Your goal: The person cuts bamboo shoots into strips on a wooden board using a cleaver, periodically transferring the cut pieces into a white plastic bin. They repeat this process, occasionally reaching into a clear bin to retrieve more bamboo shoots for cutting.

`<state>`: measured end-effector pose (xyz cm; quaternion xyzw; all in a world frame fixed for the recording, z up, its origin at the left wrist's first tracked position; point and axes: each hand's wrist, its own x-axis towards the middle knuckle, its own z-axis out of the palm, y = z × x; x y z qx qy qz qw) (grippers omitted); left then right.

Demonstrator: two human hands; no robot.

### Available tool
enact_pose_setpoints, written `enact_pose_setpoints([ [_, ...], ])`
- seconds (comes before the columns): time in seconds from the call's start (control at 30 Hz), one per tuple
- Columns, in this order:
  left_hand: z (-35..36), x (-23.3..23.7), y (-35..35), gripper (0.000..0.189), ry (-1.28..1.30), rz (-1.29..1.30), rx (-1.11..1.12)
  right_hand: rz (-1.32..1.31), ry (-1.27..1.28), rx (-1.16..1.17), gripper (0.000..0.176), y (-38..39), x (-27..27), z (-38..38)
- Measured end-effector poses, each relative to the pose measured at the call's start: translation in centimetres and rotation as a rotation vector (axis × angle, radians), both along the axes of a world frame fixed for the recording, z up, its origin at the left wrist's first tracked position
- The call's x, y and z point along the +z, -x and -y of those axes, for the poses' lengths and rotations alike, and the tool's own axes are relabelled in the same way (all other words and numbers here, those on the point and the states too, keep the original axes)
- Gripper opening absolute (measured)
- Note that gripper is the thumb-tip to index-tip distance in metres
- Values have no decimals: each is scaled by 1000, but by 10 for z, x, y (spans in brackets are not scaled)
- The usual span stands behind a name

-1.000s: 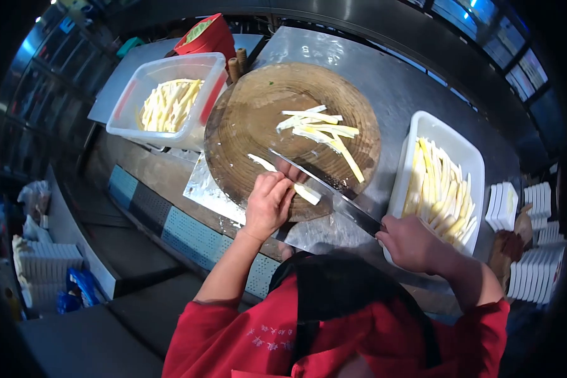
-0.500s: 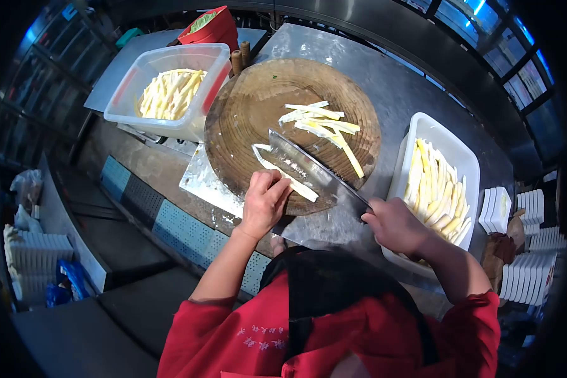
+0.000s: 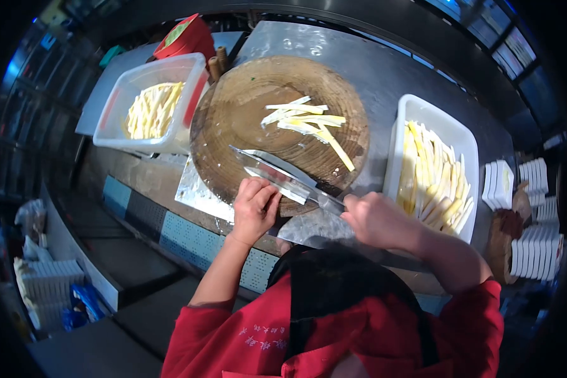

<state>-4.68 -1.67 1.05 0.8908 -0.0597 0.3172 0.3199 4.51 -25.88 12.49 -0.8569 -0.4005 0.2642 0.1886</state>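
Here the left hand [image 3: 253, 205] sat at the near edge of the round wooden chopping block [image 3: 233, 120], fingers curled and pressed down on a pale vegetable piece [image 3: 290, 189], probably to pin it so it could not slide under the blade. The right hand [image 3: 375, 217] was wrapped tight around the handle of a cleaver [image 3: 283, 167], whose broad blade lay tilted low across that piece, just beside the left fingertips. Cut strips [image 3: 309, 123] lay loose further back on the block, apart from the blade. A clear plastic tub [image 3: 116, 94] of similar strips stood to the left, touching the block, and a white tray [image 3: 403, 126] of longer pieces stood to the right, both within easy reach on the steel counter [image 3: 384, 75]. The only writing was some embroidery [image 3: 258, 334] on the red garment, too small to read.
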Motion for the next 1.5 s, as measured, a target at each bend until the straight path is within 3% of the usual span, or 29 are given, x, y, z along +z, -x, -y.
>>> enact_pose_setpoints([
  [0.2, 4, 7, -35, 14, -106, -48, 17, 114, -58, -234, 21, -3, 11, 60],
  [0.27, 2, 2, -67, 5, -229, -67, 2, -47, -212, -604, 19, 4, 19, 93],
  [0.33, 8, 2, -102, 9, -253, -89, 55, 123, -272, -676, 22, 15, 34, 130],
  [0.4, 37, 33, -119, 13, -267, -22, 88, 188, -267, -817, 22, 28, 43, 160],
  [0.47, 78, 57, -123, 13, -239, -13, -59, 81, -322, -1042, 20, 46, 48, 185],
  [0.53, 135, 59, -124, 14, -168, -23, -396, 37, -378, -1152, 19, 61, 53, 204],
  [0.6, 185, 53, -124, 16, -353, -94, -751, -10, -456, -1253, 19, 74, 49, 219],
  [0.67, 233, 30, -122, 11, -297, -270, -1021, -4, -462, -1289, 17, 86, 43, 235],
  [0.73, 266, 8, -121, 8, -589, -303, -1091, -21, -499, -1320, 18, 96, 39, 244],
  [0.77, 277, -14, -116, 12, -589, -408, -1008, -39, -529, -1329, 18, 98, 37, 248],
  [0.8, 285, -6, -114, 12, -596, -403, -1015, -35, -535, -1338, 18, 100, 36, 251],
  [0.87, 296, 22, -108, 12, -909, -694, -911, -4, -534, -1288, 17, 101, 32, 255],
  [0.93, 285, 36, -110, 10, -957, -690, -935, 9, -535, -1266, 17, 99, 29, 257],
  [1.0, 254, 63, -108, 10, -805, -332, -920, 18, -539, -1224, 16, 93, 28, 256],
  [1.1, 190, 104, -100, 11, -602, -306, -784, 6, -507, -1148, 16, 76, 26, 242],
  [1.17, 139, 116, -89, 22, -468, -332, -641, -180, -543, -1142, 19, 64, 25, 224],
  [1.27, 60, 98, -75, 21, -526, -235, -389, -204, -524, -955, 21, 43, 11, 188],
  [1.3, 37, 87, -73, 21, -527, -242, -338, 3, -486, -731, 24, 32, -4, 179],
  [1.4, -12, 51, -63, 20, -465, -174, -270, -111, -479, -591, 25, 16, -2, 126],
  [1.5, -25, 29, -47, 19, -508, -60, -210, -23, -212, -344, 22, 1, 5, 82],
])
